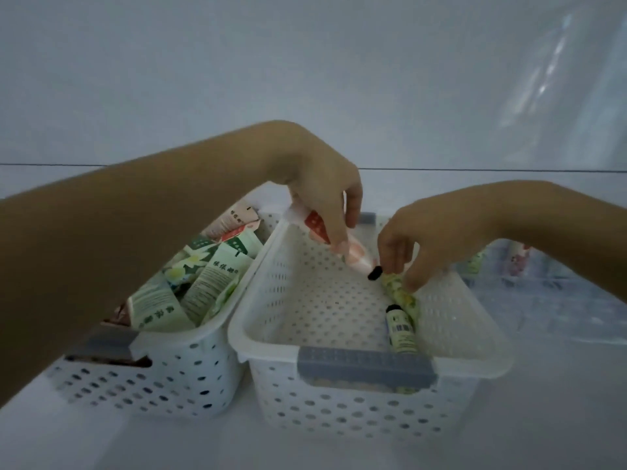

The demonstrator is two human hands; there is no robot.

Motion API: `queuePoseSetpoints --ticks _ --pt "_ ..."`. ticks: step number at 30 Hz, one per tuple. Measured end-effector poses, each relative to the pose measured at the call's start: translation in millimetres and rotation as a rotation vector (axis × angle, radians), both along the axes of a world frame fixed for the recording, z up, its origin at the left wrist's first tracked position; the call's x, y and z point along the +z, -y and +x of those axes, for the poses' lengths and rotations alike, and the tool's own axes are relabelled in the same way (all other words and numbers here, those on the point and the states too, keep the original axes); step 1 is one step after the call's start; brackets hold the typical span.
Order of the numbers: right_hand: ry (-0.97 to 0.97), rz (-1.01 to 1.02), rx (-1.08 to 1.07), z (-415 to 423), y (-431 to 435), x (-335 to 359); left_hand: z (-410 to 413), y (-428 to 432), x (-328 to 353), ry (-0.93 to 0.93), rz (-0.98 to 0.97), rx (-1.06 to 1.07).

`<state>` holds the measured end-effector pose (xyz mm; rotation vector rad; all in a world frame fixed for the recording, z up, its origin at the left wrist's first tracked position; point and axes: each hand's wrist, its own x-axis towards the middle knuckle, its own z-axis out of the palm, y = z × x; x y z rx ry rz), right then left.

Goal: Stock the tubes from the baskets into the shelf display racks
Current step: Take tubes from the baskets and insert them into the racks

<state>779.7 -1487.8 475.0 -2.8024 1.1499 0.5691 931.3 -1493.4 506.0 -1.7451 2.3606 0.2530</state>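
Two white perforated baskets stand side by side. The right basket (271, 310) holds two green tubes along its right wall. My right hand (420, 245) pinches the upper green flowered tube (400, 293) near its cap end. A second green tube with a black cap (402, 330) lies just below it. My left hand (322, 195) grips a red-and-white tube (354, 254) with a black cap, tilted down over the right basket. The left basket (190, 364) is full of several green and red tubes (210, 276).
Both baskets sit on a pale surface against a pale wall. Grey handle clips (366, 366) mark the basket ends. To the right, behind my right forearm, flowered tubes (515, 259) lie blurred on a clear plastic surface.
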Motion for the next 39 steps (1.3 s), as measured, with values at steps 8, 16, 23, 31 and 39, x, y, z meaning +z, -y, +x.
queuePoseSetpoints --ticks 8,16,23,31,39 --pt "-0.277 0.163 0.125 11 -15 -24 25 12 13 -0.247 -0.198 0.122" --pt "-0.166 -0.084 0.164 26 9 -45 34 9 3 -0.665 -0.382 0.270" --pt "0.133 -0.170 0.328 19 16 -37 43 -14 0 -1.275 -0.517 0.559" --pt "1.285 0.689 -0.083 -31 5 -16 29 -55 -14 -1.583 -0.603 0.523" --pt "1.631 1.094 -0.338 -87 -30 -24 -66 -87 -13 -1.711 -0.597 0.374"
